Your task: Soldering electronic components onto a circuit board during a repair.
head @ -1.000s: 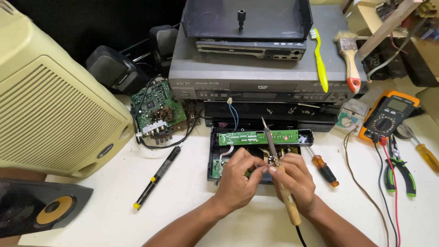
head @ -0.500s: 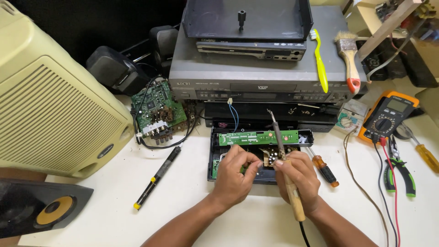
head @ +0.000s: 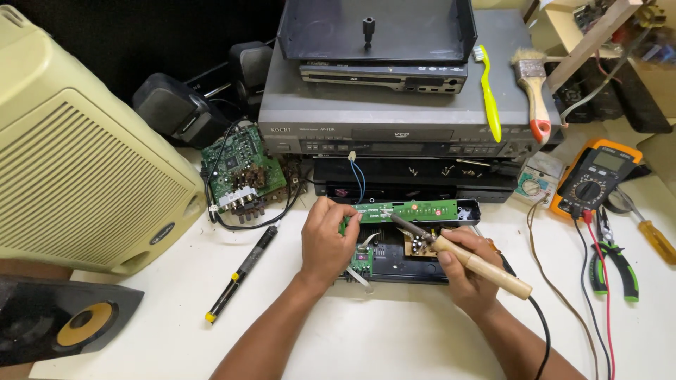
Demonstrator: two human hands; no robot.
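Note:
My right hand (head: 468,271) grips a wooden-handled soldering iron (head: 486,267), its metal tip lying low and pointing left toward a long green circuit board (head: 415,210). That board stands along the back of an open black plastic case (head: 394,271) on the white table. My left hand (head: 326,239) rests on the left end of the case, fingers curled over the board's left edge. A small green board (head: 362,259) sits inside the case just right of my left hand.
A stack of grey disc players (head: 401,127) stands behind the case, with a yellow toothbrush (head: 488,91) and paintbrush (head: 533,95) on top. A cream speaker (head: 77,162) fills the left. A loose green board (head: 239,169), black pen tool (head: 239,274), orange multimeter (head: 598,179) and pliers (head: 616,264) lie around.
The soldering iron has swung from nearly upright to lying low, tip pointing left at the long board. My left hand has shifted left and up onto the board's left end.

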